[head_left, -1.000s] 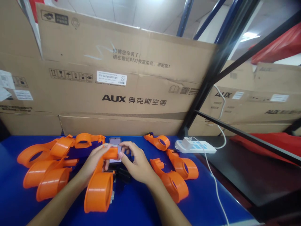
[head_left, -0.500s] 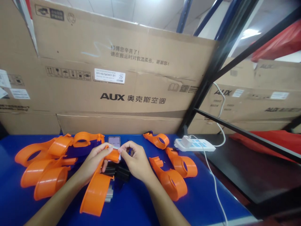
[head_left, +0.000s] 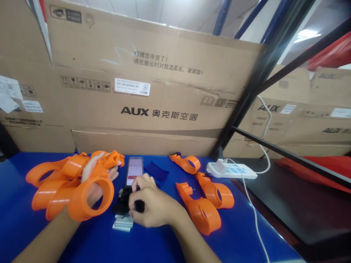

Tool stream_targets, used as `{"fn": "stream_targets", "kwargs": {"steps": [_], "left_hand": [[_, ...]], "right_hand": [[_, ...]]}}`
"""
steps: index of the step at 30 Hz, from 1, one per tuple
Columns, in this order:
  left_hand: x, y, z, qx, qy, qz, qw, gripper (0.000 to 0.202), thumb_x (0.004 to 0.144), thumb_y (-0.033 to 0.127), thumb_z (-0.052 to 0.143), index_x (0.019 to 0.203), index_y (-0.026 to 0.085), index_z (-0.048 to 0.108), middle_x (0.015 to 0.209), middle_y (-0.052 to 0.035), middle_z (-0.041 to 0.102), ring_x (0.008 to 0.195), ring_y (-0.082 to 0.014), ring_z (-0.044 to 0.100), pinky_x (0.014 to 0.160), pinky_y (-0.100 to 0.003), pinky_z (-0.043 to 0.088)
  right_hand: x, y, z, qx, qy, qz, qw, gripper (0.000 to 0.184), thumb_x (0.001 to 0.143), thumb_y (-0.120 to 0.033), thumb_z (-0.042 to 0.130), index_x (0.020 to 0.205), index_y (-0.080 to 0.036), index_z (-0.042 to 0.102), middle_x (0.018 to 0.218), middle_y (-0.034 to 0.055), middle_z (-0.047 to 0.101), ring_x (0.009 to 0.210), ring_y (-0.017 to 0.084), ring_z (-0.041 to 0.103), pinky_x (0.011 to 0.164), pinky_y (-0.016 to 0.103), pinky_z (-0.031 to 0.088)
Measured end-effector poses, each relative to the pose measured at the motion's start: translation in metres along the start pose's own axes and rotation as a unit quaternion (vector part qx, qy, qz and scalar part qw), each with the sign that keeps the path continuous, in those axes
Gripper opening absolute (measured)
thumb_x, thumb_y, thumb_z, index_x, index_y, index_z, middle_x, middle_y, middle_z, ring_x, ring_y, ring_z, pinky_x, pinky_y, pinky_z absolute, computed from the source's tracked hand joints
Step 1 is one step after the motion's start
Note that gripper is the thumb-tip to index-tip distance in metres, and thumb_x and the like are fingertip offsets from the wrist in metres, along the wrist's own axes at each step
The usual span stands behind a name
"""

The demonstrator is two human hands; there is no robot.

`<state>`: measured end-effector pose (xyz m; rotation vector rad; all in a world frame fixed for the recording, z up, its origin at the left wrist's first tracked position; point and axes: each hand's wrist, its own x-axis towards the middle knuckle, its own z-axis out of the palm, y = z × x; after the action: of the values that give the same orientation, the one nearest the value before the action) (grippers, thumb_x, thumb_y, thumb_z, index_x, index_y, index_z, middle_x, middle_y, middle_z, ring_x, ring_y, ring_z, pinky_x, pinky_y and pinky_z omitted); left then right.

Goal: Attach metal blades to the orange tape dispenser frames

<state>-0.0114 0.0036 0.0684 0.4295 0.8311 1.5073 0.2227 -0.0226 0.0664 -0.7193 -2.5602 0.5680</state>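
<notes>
A person's two bare forearms reach forward over a blue tabletop (head_left: 170, 241) backed by large brown cardboard boxes (head_left: 153, 91). The left hand (head_left: 95, 175) holds an orange plastic tape-dispenser frame (head_left: 94, 186), raised a little above the table at the left of centre. The frame is glossy bright orange: a wide round ring at the near end, open through the middle so the wrist shows through the hole, with a narrower handle arm running off from it. Its long axis runs from the ring, which is nearest the camera and faces it, up and away toward the boxes, leaning slightly right, with the handle tip ending near the far fingers. The left fingers are only loosely curled, the palm half open under the handle, with the thumb side hidden by the plastic. The right hand (head_left: 149, 206) sits low at the centre, curled almost into a fist, pinching a small black part (head_left: 139, 205) between thumb and fingers, above a cluster of black parts (head_left: 120, 204) and a small stack of pale flat pieces (head_left: 122, 223). Just beyond the right hand a phone (head_left: 134, 170) lies flat, its screen lit with a timer, and a dark blue cloth (head_left: 156, 171) lies beside it. A pile of orange frames (head_left: 49, 182) lies at the left, just behind the held one, and more orange frames (head_left: 205, 204) lie well apart on the right. A white power strip (head_left: 233, 171) with a white cable (head_left: 252, 215) rests at the right edge beside a black metal shelf frame (head_left: 246, 98).
</notes>
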Motion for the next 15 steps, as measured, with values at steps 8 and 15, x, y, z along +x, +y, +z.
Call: {"fn": "stream_targets", "kwargs": {"steps": [8, 15], "left_hand": [[-0.005, -0.015, 0.004, -0.012, -0.077, 0.005, 0.997, 0.029, 0.083, 0.035, 0.072, 0.065, 0.023, 0.052, 0.052, 0.0012, 0.054, 0.045, -0.0131, 0.052, 0.050, -0.028, 0.052], [-0.004, -0.024, 0.000, -0.021, -0.066, 0.034, 0.997, 0.048, 0.084, 0.067, 0.066, 0.098, 0.022, 0.070, 0.064, -0.0002, 0.066, 0.051, -0.0171, 0.060, 0.049, -0.030, 0.053]], "right_hand": [[0.002, 0.002, 0.012, -0.037, -0.041, 0.008, 0.998, 0.017, 0.074, -0.028, 0.084, 0.077, -0.021, 0.068, 0.103, 0.0037, 0.053, 0.097, 0.023, 0.048, 0.093, 0.042, 0.038], [-0.001, -0.012, -0.008, 0.092, 0.109, -0.004, 0.990, 0.040, 0.096, -0.036, 0.064, 0.135, -0.029, 0.054, 0.128, 0.0057, 0.063, 0.115, 0.023, 0.059, 0.104, 0.042, 0.046]]}}
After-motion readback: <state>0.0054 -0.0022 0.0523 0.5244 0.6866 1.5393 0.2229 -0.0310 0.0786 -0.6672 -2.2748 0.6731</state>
